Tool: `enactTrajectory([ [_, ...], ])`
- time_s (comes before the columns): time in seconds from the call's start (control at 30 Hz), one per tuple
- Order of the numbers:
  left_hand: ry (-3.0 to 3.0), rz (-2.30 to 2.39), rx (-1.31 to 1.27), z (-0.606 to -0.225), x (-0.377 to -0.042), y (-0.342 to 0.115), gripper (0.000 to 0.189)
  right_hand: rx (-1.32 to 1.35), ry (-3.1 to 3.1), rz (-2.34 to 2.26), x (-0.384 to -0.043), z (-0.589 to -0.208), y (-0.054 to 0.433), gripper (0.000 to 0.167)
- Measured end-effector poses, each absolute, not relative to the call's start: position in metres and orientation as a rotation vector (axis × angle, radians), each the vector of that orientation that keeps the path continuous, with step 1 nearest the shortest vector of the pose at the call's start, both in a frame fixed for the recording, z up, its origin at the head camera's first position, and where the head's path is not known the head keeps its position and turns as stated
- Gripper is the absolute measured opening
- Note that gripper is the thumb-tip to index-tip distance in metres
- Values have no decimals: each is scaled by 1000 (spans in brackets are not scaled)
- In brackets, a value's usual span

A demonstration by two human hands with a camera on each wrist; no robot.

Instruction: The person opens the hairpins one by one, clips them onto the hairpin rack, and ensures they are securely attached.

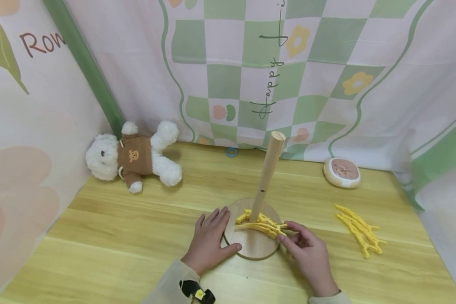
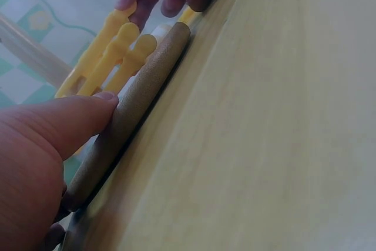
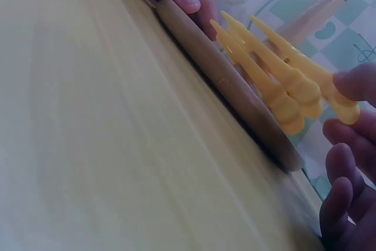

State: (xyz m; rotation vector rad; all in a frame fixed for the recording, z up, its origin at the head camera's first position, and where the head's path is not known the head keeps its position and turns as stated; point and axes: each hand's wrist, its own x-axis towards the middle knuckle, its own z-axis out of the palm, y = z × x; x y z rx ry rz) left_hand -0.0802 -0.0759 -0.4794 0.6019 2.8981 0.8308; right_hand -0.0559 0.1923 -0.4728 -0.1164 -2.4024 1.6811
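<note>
A round wooden base (image 1: 252,252) with an upright wooden post (image 1: 267,173) stands on the table. Yellow curved plastic pieces with forked ends (image 1: 247,217) lie stacked on the base about the foot of the post. My right hand (image 1: 309,255) pinches the forked end of the top yellow piece (image 3: 320,77) between thumb and fingers, at the right of the base. On the left, my left hand (image 1: 210,242) rests flat at the rim with fingers straight. Its thumb (image 2: 82,119) lies over the rim. The exact number of stacked pieces is hidden.
More yellow plastic pieces (image 1: 359,230) lie on the table to the right. A white plush toy in a brown top (image 1: 137,156) lies at the back left. A small round-cornered device (image 1: 342,173) sits at the back right. One blue ring (image 1: 232,152) lies by the curtain (image 1: 224,80).
</note>
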Motion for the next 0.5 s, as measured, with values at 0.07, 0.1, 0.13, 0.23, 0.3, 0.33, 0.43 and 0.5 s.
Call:
enactTrajectory([
  [0.07, 2901, 828, 602, -480, -80, -76, 93, -117, -2351, 1747, -57, -473, 190, 34],
  [0.1, 2902, 826, 602, -480, -80, -76, 93, -120, -2324, 1776, -58, -473, 189, 34],
  [0.13, 2904, 826, 603, -480, -80, -76, 93, -125, -2299, 1799, -58, -472, 188, 34],
  [0.23, 2905, 825, 605, -480, -80, -76, 94, -147, -2266, 1807, -57, -472, 187, 34],
  [0.3, 2905, 824, 606, -480, -80, -76, 94, -162, -2255, 1805, -57, -472, 186, 34],
  [0.33, 2905, 823, 607, -480, -80, -76, 94, -170, -2252, 1802, -57, -472, 186, 34],
  [0.43, 2904, 822, 608, -480, -80, -76, 94, -187, -2246, 1800, -58, -472, 186, 35],
  [0.5, 2904, 822, 608, -480, -80, -76, 94, -194, -2245, 1796, -58, -472, 186, 36],
])
